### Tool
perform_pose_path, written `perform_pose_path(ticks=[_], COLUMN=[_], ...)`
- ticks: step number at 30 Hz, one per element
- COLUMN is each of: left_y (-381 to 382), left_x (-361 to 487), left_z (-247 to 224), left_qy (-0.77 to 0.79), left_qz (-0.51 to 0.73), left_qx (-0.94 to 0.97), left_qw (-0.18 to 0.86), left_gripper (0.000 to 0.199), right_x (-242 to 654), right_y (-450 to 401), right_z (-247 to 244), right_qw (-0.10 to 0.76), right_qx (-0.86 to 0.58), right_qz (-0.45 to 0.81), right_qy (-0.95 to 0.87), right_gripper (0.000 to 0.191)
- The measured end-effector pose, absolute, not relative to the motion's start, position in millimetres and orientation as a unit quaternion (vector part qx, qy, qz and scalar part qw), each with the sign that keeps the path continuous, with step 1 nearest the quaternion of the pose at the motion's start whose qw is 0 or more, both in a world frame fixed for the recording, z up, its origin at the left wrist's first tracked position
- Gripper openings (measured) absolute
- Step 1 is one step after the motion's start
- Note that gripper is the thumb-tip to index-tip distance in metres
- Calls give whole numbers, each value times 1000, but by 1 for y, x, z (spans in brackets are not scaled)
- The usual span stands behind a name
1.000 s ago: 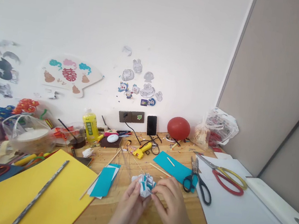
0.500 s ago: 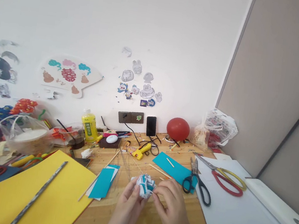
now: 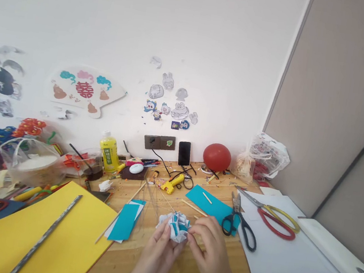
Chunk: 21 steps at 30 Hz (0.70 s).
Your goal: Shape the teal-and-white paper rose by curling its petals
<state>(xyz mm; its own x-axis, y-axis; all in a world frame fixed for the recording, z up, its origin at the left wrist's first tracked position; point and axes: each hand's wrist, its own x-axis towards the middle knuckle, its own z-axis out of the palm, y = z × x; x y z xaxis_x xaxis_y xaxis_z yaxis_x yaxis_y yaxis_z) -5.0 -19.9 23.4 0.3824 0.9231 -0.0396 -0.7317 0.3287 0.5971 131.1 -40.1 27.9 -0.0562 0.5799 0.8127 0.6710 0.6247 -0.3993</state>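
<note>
A white and teal folded paper flower is held just above the wooden table near its front. My left hand is closed around its base, with the thumb on the near left side. The thumb and fingertips of my right hand are pinched at the flower's right edge, touching the paper there. A thin wooden stick reaches from behind the flower toward the back. Left of the hands lie teal and white paper strips.
Black scissors lie on a teal sheet; red-and-yellow scissors rest on white paper. A yellow glue gun stands behind the flower. Yellow card lies left; a bottle and red balloon stand by the wall.
The flower has turned slightly in my left hand and shows more white paper on its left. My right fingertips have shifted a little along its right edge.
</note>
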Motion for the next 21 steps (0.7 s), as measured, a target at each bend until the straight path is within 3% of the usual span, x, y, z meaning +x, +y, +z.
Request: perform_pose_path(ticks=[10,21], left_y=[-25,-19], left_x=[-5,-6], left_z=[32,28], left_qy=[225,213], left_qz=[536,524], left_qx=[290,307], left_qw=[760,765], left_gripper=[17,28], right_x=[130,129], right_y=[-42,-39], right_z=[33,33], right_qw=[523,537], right_qx=[-439,-453], right_qz=[-56,-15], right_qy=[-728,-711], right_gripper=[12,12])
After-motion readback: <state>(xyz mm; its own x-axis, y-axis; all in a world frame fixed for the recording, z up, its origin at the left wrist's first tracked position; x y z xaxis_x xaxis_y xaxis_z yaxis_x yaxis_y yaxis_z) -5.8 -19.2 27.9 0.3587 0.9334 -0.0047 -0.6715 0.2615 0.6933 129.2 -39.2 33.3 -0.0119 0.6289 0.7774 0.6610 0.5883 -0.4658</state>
